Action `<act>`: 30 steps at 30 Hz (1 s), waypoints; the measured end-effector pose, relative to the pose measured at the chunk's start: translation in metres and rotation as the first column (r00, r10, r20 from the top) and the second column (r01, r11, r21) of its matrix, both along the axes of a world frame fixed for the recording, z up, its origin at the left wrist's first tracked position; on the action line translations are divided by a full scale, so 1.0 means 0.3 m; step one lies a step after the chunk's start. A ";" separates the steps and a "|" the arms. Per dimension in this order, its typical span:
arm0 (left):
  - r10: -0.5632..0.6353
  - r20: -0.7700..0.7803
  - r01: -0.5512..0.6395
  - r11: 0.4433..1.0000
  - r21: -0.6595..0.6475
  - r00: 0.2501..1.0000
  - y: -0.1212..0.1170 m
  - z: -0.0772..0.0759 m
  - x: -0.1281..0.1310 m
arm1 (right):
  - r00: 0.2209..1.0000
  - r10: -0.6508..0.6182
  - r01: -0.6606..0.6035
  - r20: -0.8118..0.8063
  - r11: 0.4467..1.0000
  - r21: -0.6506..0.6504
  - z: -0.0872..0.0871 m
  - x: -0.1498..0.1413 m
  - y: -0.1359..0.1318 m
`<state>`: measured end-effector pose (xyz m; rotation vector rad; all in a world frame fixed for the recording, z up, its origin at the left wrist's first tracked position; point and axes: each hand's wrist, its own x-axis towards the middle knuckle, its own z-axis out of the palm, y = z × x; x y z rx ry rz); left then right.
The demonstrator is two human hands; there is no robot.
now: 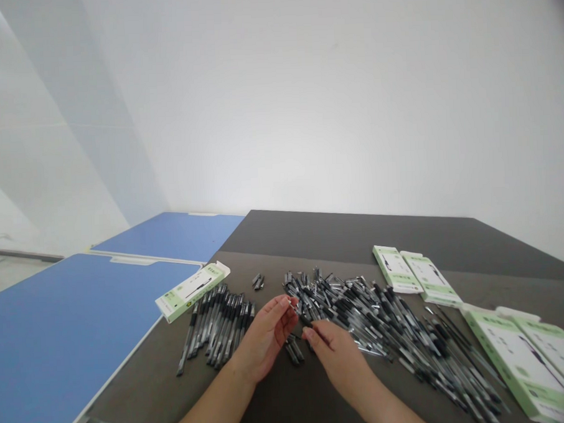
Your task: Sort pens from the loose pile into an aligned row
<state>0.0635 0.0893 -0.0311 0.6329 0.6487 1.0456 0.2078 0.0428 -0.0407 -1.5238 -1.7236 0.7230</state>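
My left hand [267, 335] and my right hand [334, 354] meet over a dark table [339, 234], fingers curled together around a black pen [301, 313] held between them. A big loose pile of black pens [389, 322] spreads to the right of my hands. A smaller, tidier row of pens [219, 323] lies to the left of my left hand. A few pen caps [292, 350] lie under my hands, and two more caps [257, 280] sit farther back.
An open green-and-white pen box [192, 291] lies at the table's left edge. Two such boxes [413, 275] lie at the back right, and two larger ones [526, 357] at the near right. Blue tables [58, 333] adjoin on the left. A white wall stands behind.
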 end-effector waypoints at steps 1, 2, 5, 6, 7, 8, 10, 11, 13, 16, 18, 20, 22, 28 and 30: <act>-0.004 -0.027 0.004 1.000 0.019 1.000 -0.002 0.000 0.002 | 1.000 0.000 0.000 0.005 1.000 -0.003 -0.002 0.000 0.001; 0.000 -0.063 0.002 0.999 0.044 0.998 -0.004 0.001 0.004 | 1.000 -0.003 0.003 0.012 1.000 -0.005 -0.005 0.001 0.002; 0.059 -0.232 -0.025 0.989 0.148 0.971 -0.007 0.001 0.009 | 1.000 -0.023 0.023 0.014 1.000 0.002 -0.010 0.006 0.006; 0.087 -0.291 -0.033 0.982 0.186 0.953 -0.008 0.001 0.009 | 0.999 -0.035 0.035 -0.012 0.999 0.006 -0.009 0.007 0.007; 0.111 -0.337 -0.037 0.975 0.217 0.935 -0.008 0.002 0.010 | 0.997 -0.048 0.048 -0.054 0.999 0.009 -0.006 0.007 0.007; 0.126 -0.363 -0.038 0.970 0.242 0.923 -0.009 0.003 0.009 | 0.992 -0.057 0.058 -0.115 0.998 0.005 -0.003 0.006 0.006; 0.113 -0.354 -0.018 0.965 0.261 0.929 -0.012 0.006 0.007 | 0.955 -0.043 0.028 -0.293 0.998 -0.056 0.007 0.001 0.000; 0.082 -0.326 0.006 0.966 0.259 0.942 -0.013 0.007 0.006 | 0.915 -0.025 -0.022 -0.403 0.994 -0.112 0.012 -0.004 -0.004; 0.004 -0.262 0.063 0.967 0.248 0.965 -0.017 0.010 0.004 | 0.793 0.001 -0.168 -0.609 0.961 -0.217 0.018 -0.014 -0.013; -0.049 -0.218 0.101 0.966 0.237 0.975 -0.022 0.015 0.003 | 0.659 -0.017 -0.258 -0.752 0.934 -0.247 0.019 -0.027 -0.018; -0.019 -0.227 0.076 0.966 0.246 0.974 -0.024 0.018 0.004 | 0.656 -0.036 -0.206 -0.754 0.952 -0.225 0.017 -0.030 -0.017; -0.009 -0.236 0.071 0.964 0.256 0.972 -0.026 0.024 0.004 | 0.627 -0.041 -0.218 -0.778 0.950 -0.225 0.016 -0.029 -0.016; -0.055 -0.231 0.113 0.963 0.244 0.971 -0.028 0.030 0.004 | 0.524 -0.020 -0.345 -0.852 0.909 -0.234 0.019 -0.023 -0.020; -0.109 -0.217 0.155 0.966 0.208 0.970 -0.031 0.031 0.003 | 0.346 -0.007 -0.511 -0.938 0.837 -0.194 0.035 -0.015 -0.034; -0.059 -0.226 0.109 0.970 0.219 0.972 -0.031 0.026 0.004 | 0.407 -0.002 -0.444 -0.914 0.873 -0.199 0.036 -0.020 -0.033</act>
